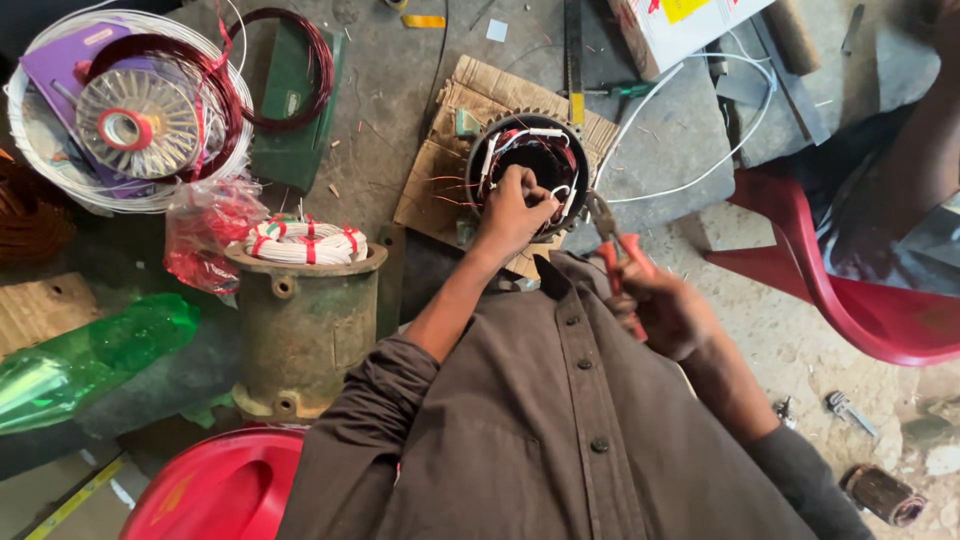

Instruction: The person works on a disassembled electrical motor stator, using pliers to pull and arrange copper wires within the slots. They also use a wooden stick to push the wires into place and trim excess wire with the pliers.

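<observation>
A round motor stator [527,172] with white sleeved leads and copper windings stands on flattened cardboard [437,178] on the floor. My left hand [514,212] reaches into its opening, fingers pinched on the white leads. My right hand [664,310] is close to my chest and grips red-handled pliers [611,245], their jaws pointing up toward the stator's right rim. My brown shirt fills the lower middle of the view.
A green motor housing [302,325] topped with a white coil tied in red stands at left. Behind it are a white basin [30,140] with a fan rotor and wire. A green plastic bottle [90,355], a red chair [850,290] and a red stool [220,490] surround me.
</observation>
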